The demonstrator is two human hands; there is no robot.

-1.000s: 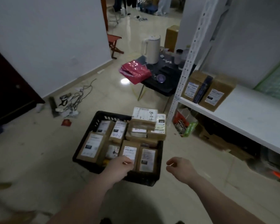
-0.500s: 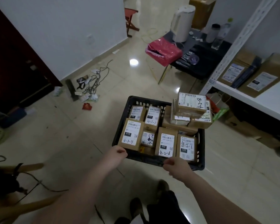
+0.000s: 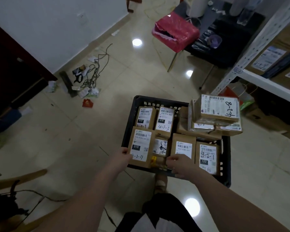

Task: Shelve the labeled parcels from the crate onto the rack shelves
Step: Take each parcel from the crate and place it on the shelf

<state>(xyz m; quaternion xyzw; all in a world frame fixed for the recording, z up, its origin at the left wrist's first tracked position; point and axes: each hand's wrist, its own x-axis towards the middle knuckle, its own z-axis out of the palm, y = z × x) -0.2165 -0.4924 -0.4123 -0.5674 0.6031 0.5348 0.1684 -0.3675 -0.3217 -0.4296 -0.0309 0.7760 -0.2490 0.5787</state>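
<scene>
A black plastic crate (image 3: 134,114) stands on the floor, packed with labeled brown parcels. My left hand (image 3: 122,158) grips the lower left edge of the front-left parcel marked 4-3-11 (image 3: 141,144). My right hand (image 3: 179,164) is curled over the lower end of the middle front parcel (image 3: 183,144) and hides its handwriting. Parcel 4-2-1 (image 3: 208,156) stands to the right. Behind are parcels 4-3-7 (image 3: 144,118) and 4-3-5 (image 3: 164,121). A stack topped by parcel 8-2-17 (image 3: 218,107) fills the far right corner. The white rack shelf (image 3: 264,82) is at right.
Two labeled boxes (image 3: 271,59) lie on the rack shelf, behind its perforated post (image 3: 241,59). A black table (image 3: 224,51) with a red bag (image 3: 174,34) stands beyond the crate. Cables (image 3: 90,74) litter the floor at left. Flattened cardboard (image 3: 266,121) lies under the shelf.
The view has tilted down and closed in on the crate. Both hands moved from the crate's near rim onto front-row parcels, the left taking the 4-3-11 parcel's edge.
</scene>
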